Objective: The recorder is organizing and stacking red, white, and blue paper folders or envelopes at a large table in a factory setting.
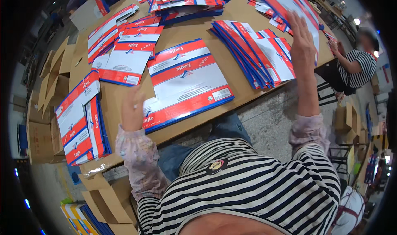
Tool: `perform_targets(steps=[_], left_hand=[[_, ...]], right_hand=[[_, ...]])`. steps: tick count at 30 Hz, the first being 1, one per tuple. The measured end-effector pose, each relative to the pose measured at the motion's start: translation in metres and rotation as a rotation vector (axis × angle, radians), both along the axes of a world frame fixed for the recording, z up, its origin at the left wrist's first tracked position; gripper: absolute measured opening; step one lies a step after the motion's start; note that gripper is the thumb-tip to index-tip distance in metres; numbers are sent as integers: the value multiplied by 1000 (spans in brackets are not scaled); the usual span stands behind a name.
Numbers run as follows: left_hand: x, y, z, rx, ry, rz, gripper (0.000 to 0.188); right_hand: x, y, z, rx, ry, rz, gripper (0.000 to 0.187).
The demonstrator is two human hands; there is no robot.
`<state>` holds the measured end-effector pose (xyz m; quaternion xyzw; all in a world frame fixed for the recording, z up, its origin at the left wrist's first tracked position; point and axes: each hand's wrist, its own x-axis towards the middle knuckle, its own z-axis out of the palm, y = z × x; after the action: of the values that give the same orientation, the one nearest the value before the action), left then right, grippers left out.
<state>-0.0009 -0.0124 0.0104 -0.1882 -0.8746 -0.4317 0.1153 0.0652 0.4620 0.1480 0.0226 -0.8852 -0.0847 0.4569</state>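
You stretch your right hand [301,38], fingers straight, at a printed sheet [290,4]; your left hand [133,107] blurs beside a stack [186,83], both grips unclear.

A blurred red-white-and-blue printed card [298,5] tilts, right of a similar flat pile [186,84].

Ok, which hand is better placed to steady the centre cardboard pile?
Probably the left hand: it's close beside the centre cardboard pile, while the right hand is up by the tilted sheet.
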Motion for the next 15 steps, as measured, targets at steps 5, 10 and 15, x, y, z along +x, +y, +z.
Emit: perform_targets(steps=[5,10,15], left_hand=[[7,18,-50,-441,146,80,38],[16,29,-38,-459,119,129,30],[17,30,-35,-392,152,151,22]], right_hand=[[-31,60,-143,-199,-764,-369,30],[-41,38,-137,-405,-910,-332,63],[-25,-86,-110,-189,-753,427,70]])
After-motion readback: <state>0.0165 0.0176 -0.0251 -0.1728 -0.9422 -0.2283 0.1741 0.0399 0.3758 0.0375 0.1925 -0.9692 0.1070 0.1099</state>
